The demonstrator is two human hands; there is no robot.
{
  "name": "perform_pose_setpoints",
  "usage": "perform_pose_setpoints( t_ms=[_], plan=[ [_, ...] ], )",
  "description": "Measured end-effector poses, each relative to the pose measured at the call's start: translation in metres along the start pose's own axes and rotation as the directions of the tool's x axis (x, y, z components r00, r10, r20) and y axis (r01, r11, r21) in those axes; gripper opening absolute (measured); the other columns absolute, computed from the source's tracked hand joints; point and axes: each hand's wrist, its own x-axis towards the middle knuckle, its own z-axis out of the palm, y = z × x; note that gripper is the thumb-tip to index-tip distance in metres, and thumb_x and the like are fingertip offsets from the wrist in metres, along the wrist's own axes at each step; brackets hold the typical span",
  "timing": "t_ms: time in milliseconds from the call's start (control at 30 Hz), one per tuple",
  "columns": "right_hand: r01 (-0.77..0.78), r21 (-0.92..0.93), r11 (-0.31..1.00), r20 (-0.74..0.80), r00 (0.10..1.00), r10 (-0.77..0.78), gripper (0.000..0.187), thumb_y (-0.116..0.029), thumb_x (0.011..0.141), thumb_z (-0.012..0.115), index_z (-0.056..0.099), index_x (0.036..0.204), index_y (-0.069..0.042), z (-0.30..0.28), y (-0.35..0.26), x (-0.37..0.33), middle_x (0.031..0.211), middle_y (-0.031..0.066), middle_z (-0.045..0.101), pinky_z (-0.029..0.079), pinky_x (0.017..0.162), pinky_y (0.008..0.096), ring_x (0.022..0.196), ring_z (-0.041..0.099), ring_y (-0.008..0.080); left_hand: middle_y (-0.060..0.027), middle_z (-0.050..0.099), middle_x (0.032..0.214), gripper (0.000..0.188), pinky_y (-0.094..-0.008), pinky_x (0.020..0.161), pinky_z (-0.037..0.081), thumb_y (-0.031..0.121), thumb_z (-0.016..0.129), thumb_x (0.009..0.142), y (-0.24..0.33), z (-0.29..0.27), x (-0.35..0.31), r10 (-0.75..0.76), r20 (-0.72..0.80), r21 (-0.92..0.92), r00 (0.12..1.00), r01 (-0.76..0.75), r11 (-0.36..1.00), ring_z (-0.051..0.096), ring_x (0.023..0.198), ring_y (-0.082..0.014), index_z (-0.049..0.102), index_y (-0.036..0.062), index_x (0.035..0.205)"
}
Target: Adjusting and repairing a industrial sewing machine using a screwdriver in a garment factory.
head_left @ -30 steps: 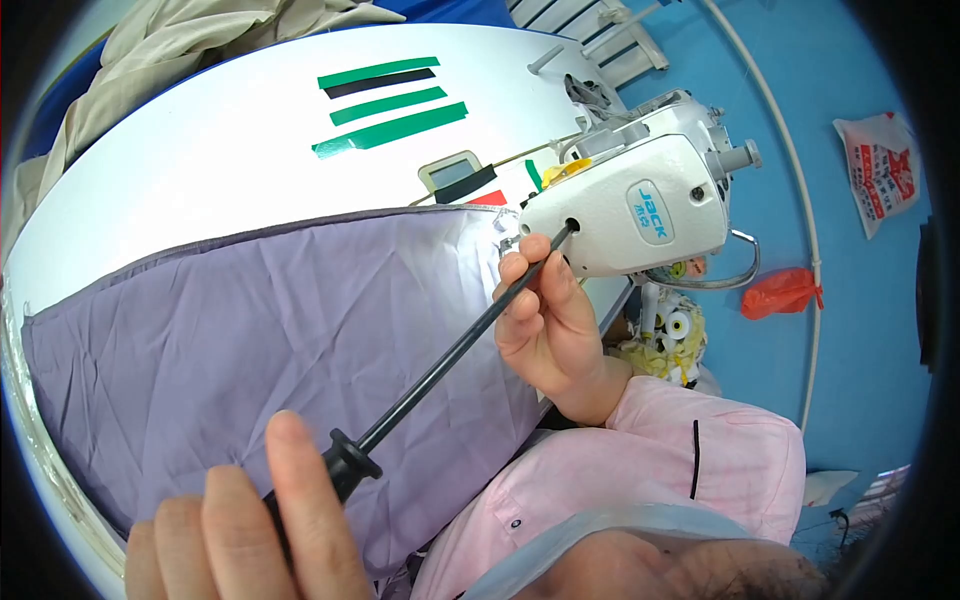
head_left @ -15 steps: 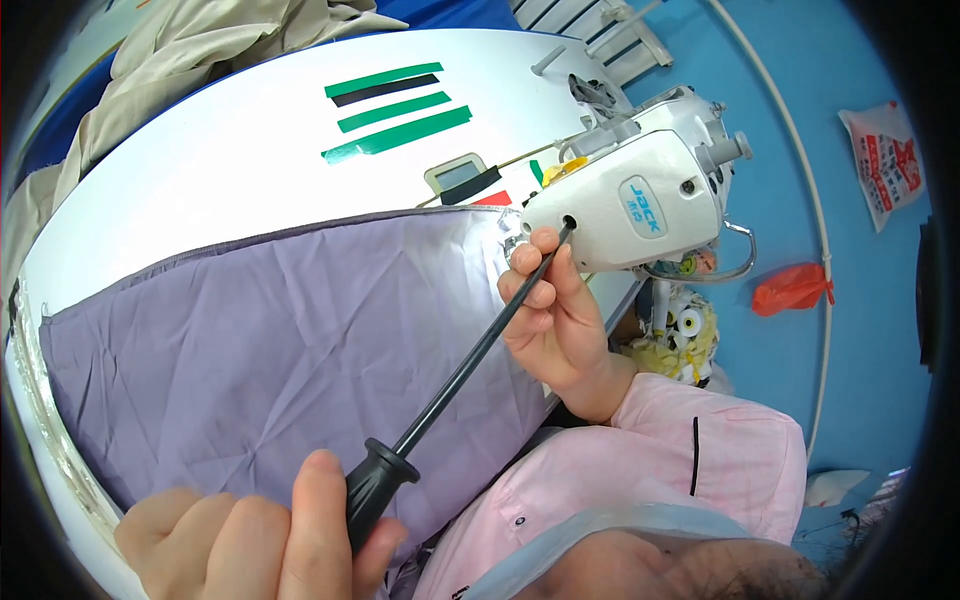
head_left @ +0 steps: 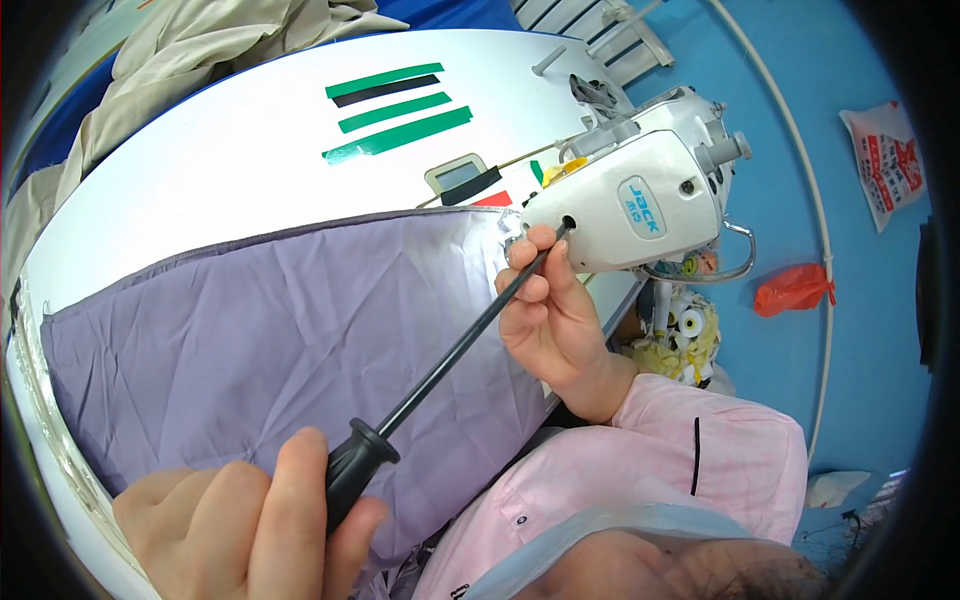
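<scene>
A long black screwdriver [head_left: 465,342] slants up to the white sewing machine head [head_left: 605,205]. Its tip is at a dark round hole in the machine's end cover; how far in it sits I cannot tell. My left hand [head_left: 225,530] is wrapped round the thick black handle at the lower left. Close to the machine, my right hand [head_left: 560,335] is closed on the shaft just below the tip, pinching it with thumb and fingers. A wrinkled purple-grey cloth [head_left: 290,350] lies under the screwdriver, its far edge reaching the machine's needle end.
The white table [head_left: 240,150] carries green and black tape strips [head_left: 400,112] and a small display panel [head_left: 460,172]. Beige cloth [head_left: 200,60] hangs over its far left. Right of the machine are a bent metal lever [head_left: 745,255], a red bag [head_left: 790,288] and a pale pipe [head_left: 825,350].
My left hand and the screwdriver handle have shifted a little left and upward. The tip stays at the hole, and my right hand has barely moved.
</scene>
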Motion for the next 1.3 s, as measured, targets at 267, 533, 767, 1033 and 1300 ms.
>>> perform_pose_setpoints(
  t_ms=[267,533,767,1033,1300],
  plan=[
    [-0.012,-0.018,1.0,-0.016,1.0,0.012,0.021,-0.026,0.095,0.045,0.055,0.109,-0.016,-0.001,0.002,-0.001,0.11,0.0065,0.06,0.054,0.066,0.023,0.087,0.061,0.0141,-0.0127,0.068,0.088,0.042,-0.0337,0.064,0.053,0.026,0.072,0.077,-0.007,-0.006,-0.005,-0.038,0.148,0.014,0.988,0.036,0.999,0.066,0.073,-0.0248,0.061,0.0005,0.109],
    [-0.128,-0.057,0.99,-0.006,0.992,0.128,0.026,-0.031,0.095,0.043,0.054,0.114,-0.016,-0.004,0.008,-0.004,0.114,0.0094,0.059,0.052,0.064,0.0245,0.087,0.061,0.0177,-0.0108,0.06,0.088,0.041,-0.0337,0.065,0.046,0.036,0.065,0.08,-0.027,-0.01,-0.015,-0.325,0.38,0.013,0.866,0.347,0.938,0.059,0.073,-0.0221,0.061,0.0041,0.107],
    [-0.068,-0.161,0.985,0.047,0.996,0.077,0.026,-0.032,0.095,0.044,0.054,0.115,-0.019,-0.001,0.004,0.0,0.115,0.0073,0.058,0.051,0.064,0.0244,0.086,0.059,0.0142,-0.0054,0.043,0.055,0.06,-0.0285,0.04,0.029,0.06,0.052,0.08,-0.038,0.013,-0.022,-0.149,0.096,0.105,0.984,0.139,0.985,0.04,0.044,-0.0153,0.06,0.0018,0.094],
    [-0.073,-0.165,0.984,0.005,0.997,0.075,0.027,-0.03,0.095,0.043,0.054,0.117,-0.019,-0.001,0.008,0.005,0.112,0.0047,0.058,0.05,0.061,0.0194,0.082,0.057,0.0099,-0.0055,0.043,0.057,0.063,-0.0276,0.04,0.026,0.061,0.048,0.081,-0.064,0.057,-0.053,-0.122,0.043,0.407,0.992,0.094,0.909,0.038,0.045,-0.0158,0.06,0.001,0.093],
    [-0.034,-0.092,0.995,0.048,0.998,0.039,0.027,-0.028,0.096,0.042,0.054,0.117,-0.018,-0.002,0.009,0.006,0.114,0.0056,0.058,0.05,0.063,0.0196,0.083,0.056,0.0099,-0.0055,0.043,0.057,0.061,-0.0286,0.042,0.027,0.06,0.049,0.081,-0.066,0.067,-0.052,-0.142,0.041,0.271,0.989,0.126,0.954,0.038,0.046,-0.0164,0.06,0.0011,0.093]
  ],
)
